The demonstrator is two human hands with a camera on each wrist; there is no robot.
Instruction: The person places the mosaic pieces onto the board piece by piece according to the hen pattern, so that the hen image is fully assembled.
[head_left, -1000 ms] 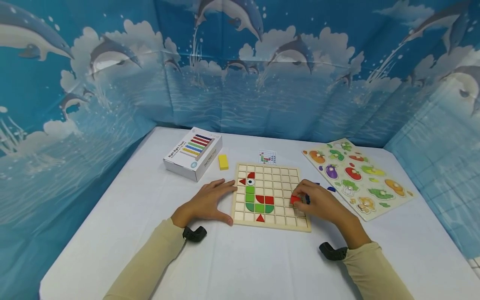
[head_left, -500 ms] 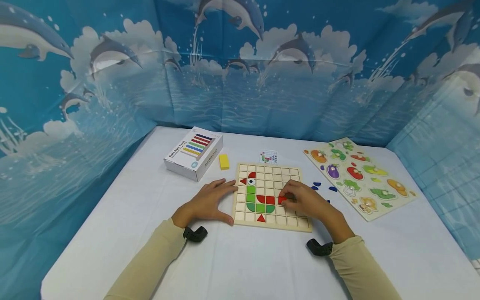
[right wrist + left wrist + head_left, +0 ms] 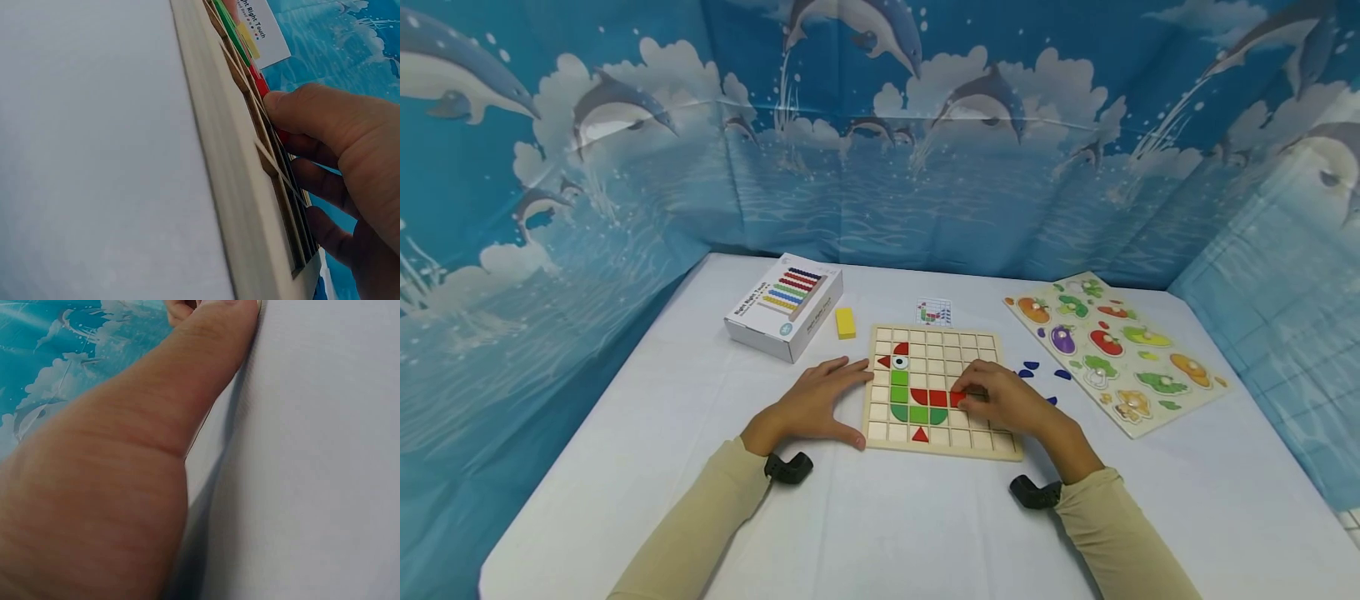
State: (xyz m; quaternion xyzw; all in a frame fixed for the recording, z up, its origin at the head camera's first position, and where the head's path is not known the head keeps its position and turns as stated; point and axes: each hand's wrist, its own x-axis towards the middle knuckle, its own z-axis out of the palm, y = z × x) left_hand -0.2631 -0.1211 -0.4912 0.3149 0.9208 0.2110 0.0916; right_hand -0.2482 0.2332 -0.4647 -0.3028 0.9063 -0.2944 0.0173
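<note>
A wooden grid board (image 3: 977,454) lies on the table with colored tiles in its cells. My left hand (image 3: 808,406) is spread at the board's left side, with fingers straight and fingertips at the edge. With thumb and fingers my right hand (image 3: 1007,402) pinches a red square tile (image 3: 957,400), partly hidden by the fingertips. It sits right beside another red square (image 3: 937,398) in the same row. To the left are green squares (image 3: 899,378), a white eye tile (image 3: 900,362) and a red triangle (image 3: 920,434). The right wrist view shows the thumb (image 3: 281,103) at the red tile.
Behind the board lies a small pattern card (image 3: 933,312). A yellow block (image 3: 846,323) and a white box (image 3: 786,306) are at back left. Dark blue half-round pieces (image 3: 1062,374) lie right of the board, near a vegetable puzzle board (image 3: 1120,354).
My right hand has moved left across the board with the red tile, from the right-hand columns to beside the other red square. My left hand has stayed in place.
</note>
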